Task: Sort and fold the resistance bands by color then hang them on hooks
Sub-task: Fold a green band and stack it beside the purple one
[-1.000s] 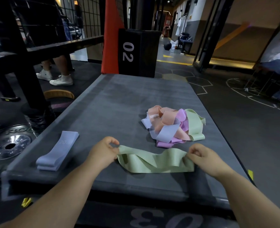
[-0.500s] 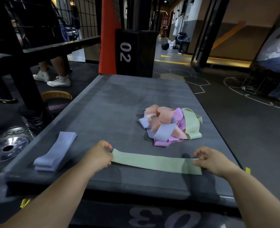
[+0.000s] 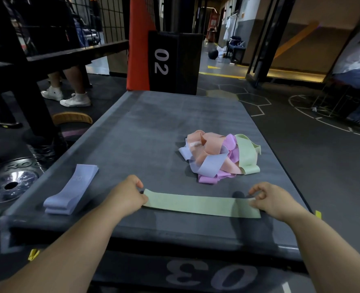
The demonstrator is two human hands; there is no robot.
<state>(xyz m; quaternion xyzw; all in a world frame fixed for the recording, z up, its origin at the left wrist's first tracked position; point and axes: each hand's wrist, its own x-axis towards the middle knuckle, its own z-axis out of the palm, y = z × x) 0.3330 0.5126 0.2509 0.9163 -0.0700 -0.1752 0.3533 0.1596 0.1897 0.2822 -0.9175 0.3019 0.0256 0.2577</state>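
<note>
Pulled flat since a second ago: green band (image 3: 200,205), along near edge of table (image 3: 153,127). Left hand (image 3: 125,197) and right hand (image 3: 274,203) pinching its ends, grip seemingly light. Fold end to end, edges aligned.

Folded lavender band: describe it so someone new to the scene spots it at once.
Start at the grey platform marked 03. On its near-left corner lies the folded lavender band, alone. Unlike the flat green band and the tangled pile, it is neatly folded into a stack.
</note>
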